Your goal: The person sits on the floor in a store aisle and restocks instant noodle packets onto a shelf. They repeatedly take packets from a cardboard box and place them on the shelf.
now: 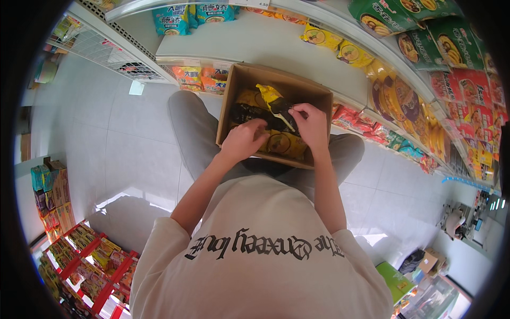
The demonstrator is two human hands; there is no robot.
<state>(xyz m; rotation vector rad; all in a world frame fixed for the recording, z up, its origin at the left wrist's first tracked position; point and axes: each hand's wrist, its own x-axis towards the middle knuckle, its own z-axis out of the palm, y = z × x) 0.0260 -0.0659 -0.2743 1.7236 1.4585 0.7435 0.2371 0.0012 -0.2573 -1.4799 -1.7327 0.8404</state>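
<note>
An opened cardboard box (pixel 223 119) stands in front of me between my bent knees. Inside it lie yellow noodle packets (pixel 285 144) and dark packets (pixel 245 112). A yellow-and-black instant noodle packet (pixel 272 98) stands tilted above the others. My right hand (pixel 312 125) pinches its dark edge between thumb and fingers. Over the near left part of the box is my left hand (pixel 243 141), fingers loosely bent and a gap between thumb and forefinger. It is near the dark packets; whether it touches them I cannot tell.
Behind the box runs a white shelf (pixel 265 40), with blue packets (pixel 172 20) and orange packets (pixel 187 77) at left. Yellow packets (pixel 353 53), red packets (pixel 348 116) and green packs (pixel 419 50) fill the shelves at right. A red rack (pixel 101 287) stands at lower left.
</note>
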